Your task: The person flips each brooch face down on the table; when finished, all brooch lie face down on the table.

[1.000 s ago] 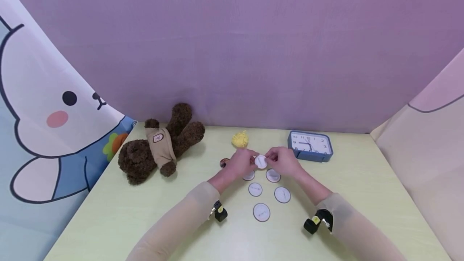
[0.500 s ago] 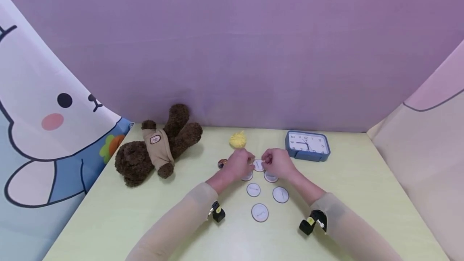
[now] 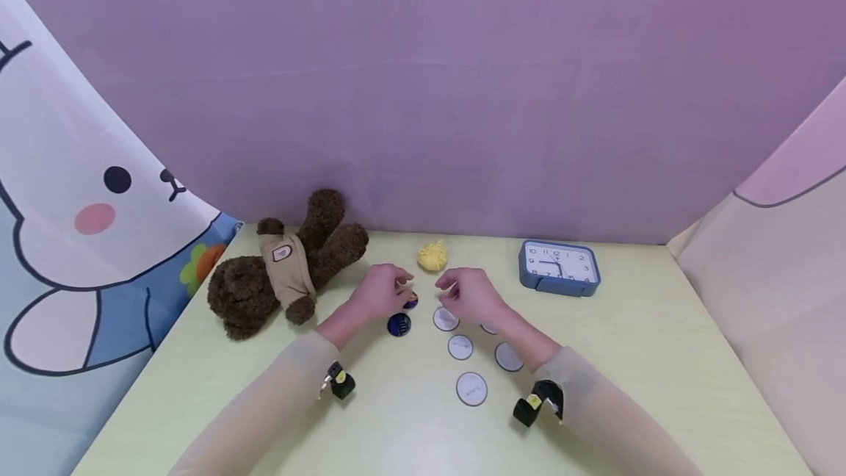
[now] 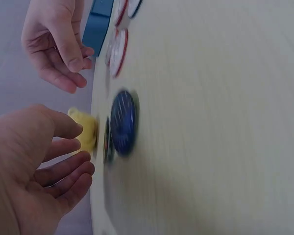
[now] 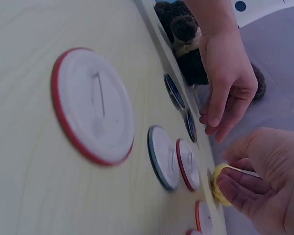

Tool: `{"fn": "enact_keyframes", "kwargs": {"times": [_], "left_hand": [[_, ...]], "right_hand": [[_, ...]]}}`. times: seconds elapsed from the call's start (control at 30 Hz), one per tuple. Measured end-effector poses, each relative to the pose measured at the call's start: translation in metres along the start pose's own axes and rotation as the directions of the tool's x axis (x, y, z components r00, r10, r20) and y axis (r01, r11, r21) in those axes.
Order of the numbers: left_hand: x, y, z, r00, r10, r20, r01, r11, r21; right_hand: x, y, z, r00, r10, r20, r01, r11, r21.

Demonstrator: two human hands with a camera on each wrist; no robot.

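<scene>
My left hand (image 3: 378,292) hovers with loosely bent fingers above a dark blue button badge (image 3: 399,325) and a second picture-side-up badge (image 3: 411,300), partly covered by the fingers. In the left wrist view the blue badge (image 4: 123,122) lies just past the fingertips. My right hand (image 3: 471,296), holding nothing, is over the white-backed badges, thumb and fingers apart. Nearest it is a pin-side-up badge (image 3: 446,318); another (image 3: 489,328) is half hidden by the wrist. A red-rimmed badge (image 5: 94,105) shows its pin in the right wrist view.
More white-backed badges (image 3: 460,347) lie toward the table's front. A yellow ball of yarn (image 3: 432,256) sits behind the hands. The blue clock (image 3: 559,268) stands at back right, and a brown teddy bear (image 3: 288,268) lies at left. A purple curtain (image 3: 423,94) hangs behind.
The badge between both hands was lowered to the table and released. Both hands then moved left and apart, the left one farther, uncovering the dark blue badge.
</scene>
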State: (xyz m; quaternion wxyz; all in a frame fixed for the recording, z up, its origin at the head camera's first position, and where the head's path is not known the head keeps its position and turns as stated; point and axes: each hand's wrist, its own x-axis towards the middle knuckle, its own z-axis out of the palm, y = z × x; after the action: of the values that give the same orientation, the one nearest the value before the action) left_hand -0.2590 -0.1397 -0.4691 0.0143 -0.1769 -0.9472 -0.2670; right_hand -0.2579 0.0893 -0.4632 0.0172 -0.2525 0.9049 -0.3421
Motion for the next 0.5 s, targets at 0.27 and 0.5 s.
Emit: {"fn": "enact_keyframes", "kwargs": {"times": [0.27,0.5], "left_hand": [[-0.016,-0.019,-0.012,0.997,0.073,0.032,-0.073,0.997,0.026],[-0.02,-0.024,-0.012,0.995,0.081,0.062,-0.085,0.995,0.05]], "right_hand": [[0.014,-0.015,0.02,0.998,-0.027,0.055,0.026,0.999,0.021],[0.023,-0.021,0.034,0.995,-0.051,0.084,0.054,0.998,-0.038]]}}
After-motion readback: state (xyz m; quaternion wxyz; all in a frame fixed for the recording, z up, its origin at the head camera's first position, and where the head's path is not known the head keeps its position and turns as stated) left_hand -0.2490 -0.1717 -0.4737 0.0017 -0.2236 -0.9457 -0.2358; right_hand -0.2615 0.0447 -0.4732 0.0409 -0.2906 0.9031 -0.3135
